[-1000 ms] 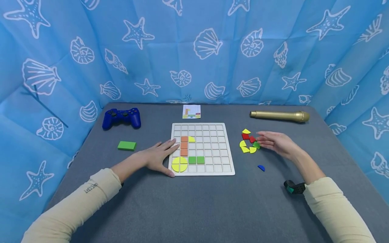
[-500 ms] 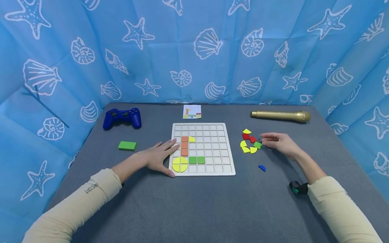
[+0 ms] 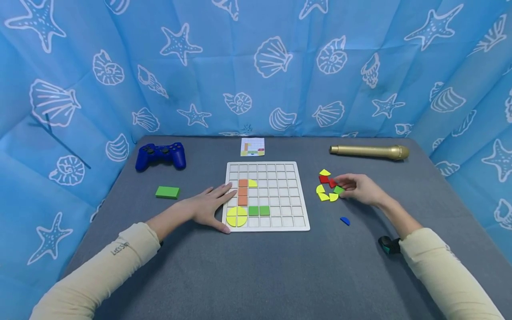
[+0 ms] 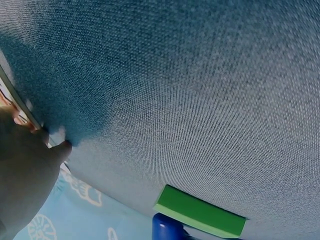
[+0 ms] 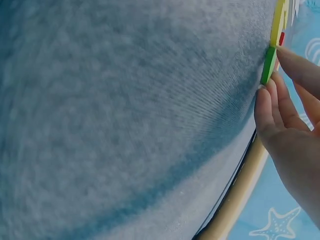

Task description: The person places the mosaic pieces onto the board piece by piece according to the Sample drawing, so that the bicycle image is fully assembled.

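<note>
The white grid board [image 3: 280,191] lies mid-table. My left hand [image 3: 206,208] rests along its left edge with the fingers spread; in the left wrist view that edge shows beyond the fingers. In the grid are several orange squares [image 3: 242,192], a yellow circle of quarter pieces [image 3: 237,216], one yellow quarter piece [image 3: 252,183] and two green squares [image 3: 258,210]. On the right, my right hand [image 3: 362,189] pinches a green square tile [image 3: 338,190], thumb and fingers at its opposite sides. Red tiles [image 3: 323,179] and yellow quarter pieces [image 3: 323,197] lie beside it.
A blue half-round piece [image 3: 345,221] lies nearer than the pile. A pattern card [image 3: 252,146] stands behind the board. Around them are a blue game controller [image 3: 161,155], a green block [image 3: 167,192] and a gold microphone [image 3: 368,152]. A blue curtain [image 3: 240,66] hangs behind the table.
The right hand drew back slightly from the pile, then came in left with its fingers round the green tile. The left hand and board stayed put.
</note>
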The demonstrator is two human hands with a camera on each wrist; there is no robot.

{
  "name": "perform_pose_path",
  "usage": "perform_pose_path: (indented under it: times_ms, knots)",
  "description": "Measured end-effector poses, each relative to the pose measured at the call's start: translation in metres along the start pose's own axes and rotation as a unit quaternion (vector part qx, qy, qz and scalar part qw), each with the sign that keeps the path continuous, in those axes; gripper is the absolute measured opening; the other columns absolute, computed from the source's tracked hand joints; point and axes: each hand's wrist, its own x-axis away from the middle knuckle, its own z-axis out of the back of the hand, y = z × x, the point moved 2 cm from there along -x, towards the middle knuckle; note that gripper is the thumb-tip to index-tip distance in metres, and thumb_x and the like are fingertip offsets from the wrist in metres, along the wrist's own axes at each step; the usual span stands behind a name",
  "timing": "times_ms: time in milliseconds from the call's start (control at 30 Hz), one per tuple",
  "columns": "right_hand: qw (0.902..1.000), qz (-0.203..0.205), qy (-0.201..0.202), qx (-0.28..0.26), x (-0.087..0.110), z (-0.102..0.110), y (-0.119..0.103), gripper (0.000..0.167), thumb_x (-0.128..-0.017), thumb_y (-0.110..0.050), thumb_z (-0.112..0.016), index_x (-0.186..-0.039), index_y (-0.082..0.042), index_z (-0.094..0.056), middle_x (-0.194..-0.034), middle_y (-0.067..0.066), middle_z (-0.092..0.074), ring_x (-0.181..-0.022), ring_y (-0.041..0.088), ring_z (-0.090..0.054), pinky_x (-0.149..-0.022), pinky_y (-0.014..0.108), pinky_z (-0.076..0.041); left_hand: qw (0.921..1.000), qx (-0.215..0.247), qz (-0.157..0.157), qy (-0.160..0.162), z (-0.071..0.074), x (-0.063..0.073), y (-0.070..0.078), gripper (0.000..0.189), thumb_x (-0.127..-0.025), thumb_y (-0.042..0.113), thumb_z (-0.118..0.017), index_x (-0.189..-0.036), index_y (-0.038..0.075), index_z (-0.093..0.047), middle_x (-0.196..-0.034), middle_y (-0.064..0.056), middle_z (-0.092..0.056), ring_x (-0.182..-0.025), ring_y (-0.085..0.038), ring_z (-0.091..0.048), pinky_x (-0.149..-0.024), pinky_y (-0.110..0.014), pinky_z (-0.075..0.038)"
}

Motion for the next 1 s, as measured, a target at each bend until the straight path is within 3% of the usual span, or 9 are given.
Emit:
perform_pose_path:
  times_ms: [433,800,1000]
  knots:
    - [0.9998,0.007,0.006,0.019,-0.002,-0.004,0.004,0.043,-0.084,0.001,-0.07,-0.126,0.004,-0.058,-0.116,0.022,-0.059,-0.097,0.03,-0.055,-0.082,0.042,-0.046,1.0,0.002,0.005,-0.003,0.0,0.0,0.002,0.114,-0.073,0.078,-0.056,-0.155,0.02,-0.003,-0.159,-0.006,0.007,-0.144,-0.022,0.002,-0.112,-0.05,-0.007]
    - [0.9986,-0.048,0.018,0.008,0.004,0.004,0.009,0.039,-0.089,-0.006,-0.067,-0.126,0.001,-0.059,-0.105,0.018,-0.059,-0.089,0.027,-0.053,-0.073,0.035,-0.045,1.0,0.004,0.001,0.002,0.0,0.001,0.002,0.114,-0.073,0.078,-0.057,-0.155,0.019,-0.004,-0.159,-0.007,0.006,-0.144,-0.023,0.001,-0.112,-0.051,-0.007]
    - [0.9954,-0.083,0.045,-0.014,0.006,0.007,0.009,0.033,-0.094,-0.011,-0.062,-0.124,0.003,-0.06,-0.102,0.017,-0.062,-0.082,0.023,-0.058,-0.066,0.031,-0.051,1.0,0.002,0.003,-0.002,0.002,0.001,0.004,0.114,-0.073,0.077,-0.057,-0.155,0.018,-0.004,-0.159,-0.008,0.006,-0.144,-0.024,0.001,-0.112,-0.051,-0.008]
